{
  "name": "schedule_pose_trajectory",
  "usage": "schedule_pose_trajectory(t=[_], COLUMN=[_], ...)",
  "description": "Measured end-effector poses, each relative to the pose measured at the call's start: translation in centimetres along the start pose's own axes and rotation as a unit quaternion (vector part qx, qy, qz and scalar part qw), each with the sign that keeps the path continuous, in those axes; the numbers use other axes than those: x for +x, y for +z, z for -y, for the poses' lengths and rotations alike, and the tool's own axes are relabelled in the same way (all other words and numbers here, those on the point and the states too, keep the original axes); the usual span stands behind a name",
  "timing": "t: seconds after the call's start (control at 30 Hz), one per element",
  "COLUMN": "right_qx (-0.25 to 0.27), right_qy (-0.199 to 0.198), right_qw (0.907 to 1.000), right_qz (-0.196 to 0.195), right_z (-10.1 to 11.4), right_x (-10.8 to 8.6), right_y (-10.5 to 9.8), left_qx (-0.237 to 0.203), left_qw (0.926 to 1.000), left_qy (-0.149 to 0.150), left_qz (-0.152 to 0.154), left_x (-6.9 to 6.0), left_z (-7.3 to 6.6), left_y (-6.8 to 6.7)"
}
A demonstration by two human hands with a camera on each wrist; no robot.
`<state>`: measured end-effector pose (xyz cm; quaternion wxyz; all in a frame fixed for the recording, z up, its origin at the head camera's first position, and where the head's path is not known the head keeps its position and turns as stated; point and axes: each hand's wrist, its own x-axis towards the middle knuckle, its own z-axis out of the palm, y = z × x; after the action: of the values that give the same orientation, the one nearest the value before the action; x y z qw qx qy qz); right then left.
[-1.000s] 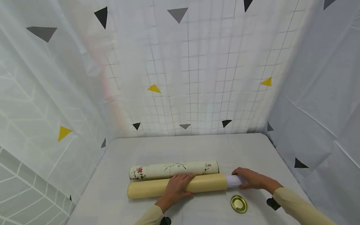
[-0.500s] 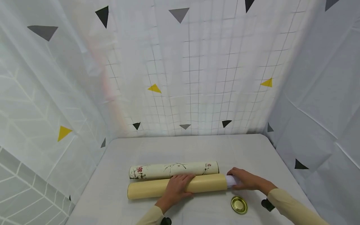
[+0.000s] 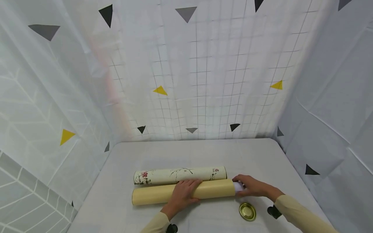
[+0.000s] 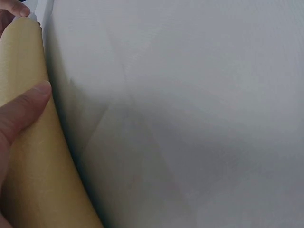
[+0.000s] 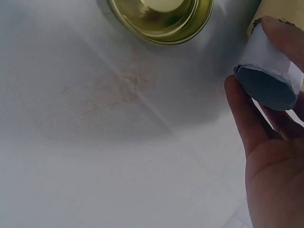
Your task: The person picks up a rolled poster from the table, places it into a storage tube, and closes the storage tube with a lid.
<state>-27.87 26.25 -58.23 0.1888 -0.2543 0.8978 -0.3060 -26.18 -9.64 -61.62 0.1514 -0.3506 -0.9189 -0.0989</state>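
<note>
A tan cardboard tube (image 3: 154, 195) lies crosswise on the table, and my left hand (image 3: 182, 195) grips its middle from above. In the left wrist view the thumb (image 4: 29, 108) lies along the tube's side. From the tube's right end sticks out a short length of rolled white paper (image 3: 238, 186). My right hand (image 3: 254, 186) holds that paper roll by its outer end. Seen by the right wrist camera, the roll (image 5: 262, 50) has a hollow end, with thumb and fingers around it. The rest of the roll is hidden inside the tube.
Behind the tan tube, and close to it, lies a cream tube (image 3: 175, 174) with a flower and branch print. A round gold metal lid (image 3: 247, 212) lies in front of the tube's right end. White sheeting (image 3: 204, 81) encloses the table (image 3: 192, 152).
My right hand has moved left with the paper roll, and less of the white paper sticks out of the tan tube. The left hand has stayed in place on the tube.
</note>
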Motion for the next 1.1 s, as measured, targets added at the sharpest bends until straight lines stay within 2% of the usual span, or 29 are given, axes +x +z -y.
schedule_pose_trajectory(t=[0.33, 0.6, 0.77, 1.1], right_qx=[0.04, 0.063, 0.082, 0.107], right_qy=[0.015, -0.015, 0.01, 0.017], right_qw=[0.999, 0.9978, 0.9963, 0.9934], right_qz=[0.015, 0.012, 0.025, 0.037], right_z=[0.32, 0.21, 0.45, 0.69], right_x=[0.59, 0.59, 0.68, 0.93], right_y=[0.35, 0.22, 0.36, 0.41], left_qx=[-0.002, -0.005, -0.002, 0.0], left_qw=[1.0, 1.0, 1.0, 1.0], left_qy=[0.007, 0.002, 0.005, -0.002], left_qz=[-0.002, 0.002, 0.005, 0.003], left_x=[0.05, 0.11, -0.02, -0.05], left_z=[0.23, 0.33, 0.37, 0.32], left_y=[0.16, -0.02, 0.08, -0.04])
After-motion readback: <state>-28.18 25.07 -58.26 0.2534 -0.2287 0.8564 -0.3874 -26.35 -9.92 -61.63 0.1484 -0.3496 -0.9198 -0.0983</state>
